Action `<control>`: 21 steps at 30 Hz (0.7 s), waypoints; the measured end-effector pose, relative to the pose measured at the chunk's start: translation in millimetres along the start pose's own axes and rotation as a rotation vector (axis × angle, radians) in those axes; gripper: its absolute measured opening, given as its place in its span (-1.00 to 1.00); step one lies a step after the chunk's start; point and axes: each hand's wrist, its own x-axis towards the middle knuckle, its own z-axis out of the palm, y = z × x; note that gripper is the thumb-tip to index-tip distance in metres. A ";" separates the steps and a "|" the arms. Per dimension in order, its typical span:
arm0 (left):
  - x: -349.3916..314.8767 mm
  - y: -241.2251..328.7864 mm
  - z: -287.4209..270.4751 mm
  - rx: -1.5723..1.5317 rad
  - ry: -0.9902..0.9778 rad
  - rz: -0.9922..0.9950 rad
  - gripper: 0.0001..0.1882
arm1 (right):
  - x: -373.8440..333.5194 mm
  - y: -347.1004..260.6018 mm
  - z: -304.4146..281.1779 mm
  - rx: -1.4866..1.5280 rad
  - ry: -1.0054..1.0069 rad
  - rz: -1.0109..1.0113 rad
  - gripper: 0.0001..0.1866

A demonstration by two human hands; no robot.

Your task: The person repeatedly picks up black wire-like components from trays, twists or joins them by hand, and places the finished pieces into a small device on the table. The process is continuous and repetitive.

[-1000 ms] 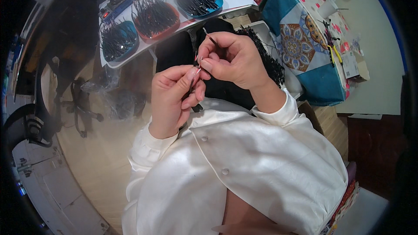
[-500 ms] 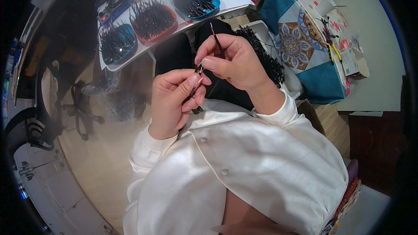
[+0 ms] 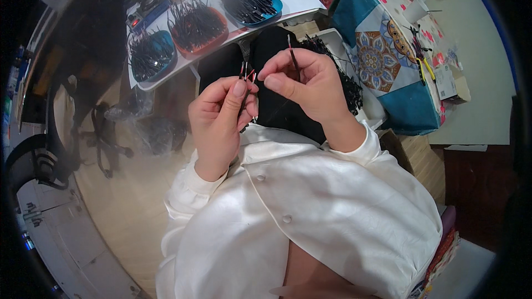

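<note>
My left hand (image 3: pixel 217 119) is closed with thumb and fingers pinching short black cables (image 3: pixel 242 77). Their split ends stick up past my fingertips, showing thin red and white strands. To its right, my right hand (image 3: pixel 309 87) has its fingers curled round another dark cable (image 3: pixel 293 58), whose bared tip points upward. A small gap lies between the two hands, both held above my lap over dark trousers. How many cables the left hand grips is partly hidden by its fingers.
Ahead on a white table stand a blue bowl (image 3: pixel 172 63), a red bowl (image 3: pixel 220 37) and another blue bowl (image 3: pixel 277 10), filled with black cables. Beside my right hand is a white bin (image 3: pixel 377 109) of black cables. A patterned cloth (image 3: pixel 382 58) hangs further right, near yellow-handled pliers (image 3: pixel 429 69).
My hands have come apart: fingertips that met at the stripped strands now have a gap between them. The left hand shifted slightly left, the right hand to the right, its cable still in it.
</note>
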 end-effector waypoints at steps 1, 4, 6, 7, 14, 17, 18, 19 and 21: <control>0.0 -1.5 1.1 0.041 0.018 0.019 -0.78 | -1.8 -0.2 1.4 0.079 -0.031 -0.049 -0.84; -0.1 -5.2 4.9 0.142 0.045 0.059 -0.79 | -2.6 -0.7 1.4 0.090 -0.046 -0.008 -0.85; -0.7 -5.4 6.3 0.182 0.049 0.073 -0.79 | -1.6 0.4 1.0 0.081 -0.040 0.000 -0.87; -1.1 -5.2 6.8 0.183 0.041 0.076 -0.79 | -0.9 1.3 0.9 0.069 -0.030 -0.007 -0.88; -2.6 -3.4 6.9 0.156 0.024 0.035 -0.78 | 2.2 15.0 6.8 0.136 0.041 -0.132 -0.91; -1.1 -5.3 5.5 0.059 -0.001 -0.002 -0.79 | 2.0 21.2 6.3 0.351 -0.001 -0.070 -0.90; -0.2 -5.8 4.7 0.008 -0.010 -0.015 -0.79 | 1.3 22.0 4.1 0.513 -0.041 0.042 -0.90; 0.2 -7.0 4.6 -0.026 -0.023 -0.017 -0.80 | 1.6 23.5 3.1 0.677 -0.090 0.127 -0.90; 0.7 -8.2 3.7 -0.094 -0.047 -0.036 -0.80 | 3.4 25.7 1.2 0.794 -0.123 0.309 -0.90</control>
